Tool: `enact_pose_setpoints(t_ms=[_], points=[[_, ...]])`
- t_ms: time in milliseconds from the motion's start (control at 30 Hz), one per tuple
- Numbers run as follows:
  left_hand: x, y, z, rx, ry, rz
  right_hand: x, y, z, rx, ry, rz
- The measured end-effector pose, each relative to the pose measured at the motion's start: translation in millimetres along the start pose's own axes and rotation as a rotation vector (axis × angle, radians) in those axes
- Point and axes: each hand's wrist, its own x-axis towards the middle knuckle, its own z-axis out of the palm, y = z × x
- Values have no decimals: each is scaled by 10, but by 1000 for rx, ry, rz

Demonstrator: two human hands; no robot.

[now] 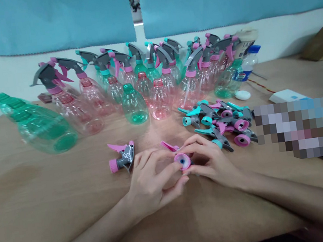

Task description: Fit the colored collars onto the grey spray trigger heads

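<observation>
Between my hands is a pink-and-grey trigger spray head, its round collar opening turned up toward me and its pink trigger pointing away. My right hand grips it from the right, thumb and fingers around the collar. My left hand is closed on it from the left, with a fingertip at the collar's rim. Left of my left hand lies another pink-and-grey spray head on the table. A pile of loose turquoise and pink spray heads lies just beyond my right hand.
Spray bottles fitted with heads stand at the back, among them a pink one. Headless bottles stand in front, including a green one and a pink one. Green bottles lean at left. A water bottle and white box are right.
</observation>
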Motion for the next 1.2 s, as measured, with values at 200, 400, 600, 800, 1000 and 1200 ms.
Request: enact_pose_setpoints(t_ms=[200,400,600,800,1000,1200], points=[[0,-31,15,-9,17,-18,0,8,4,3,1,-9],[-58,-26,61,-198,-84,-23,17,-1,8,0,-8,-11],[-47,-10,69,-227,-47,-95,11,10,-1,-42,-7,-15],[-19,12,62,-223,-94,-216,13,20,-4,-35,4,52],[-56,43,61,-303,-10,-231,22,32,20,-55,17,9],[-56,48,-5,-274,90,-142,69,12,97,124,32,122]])
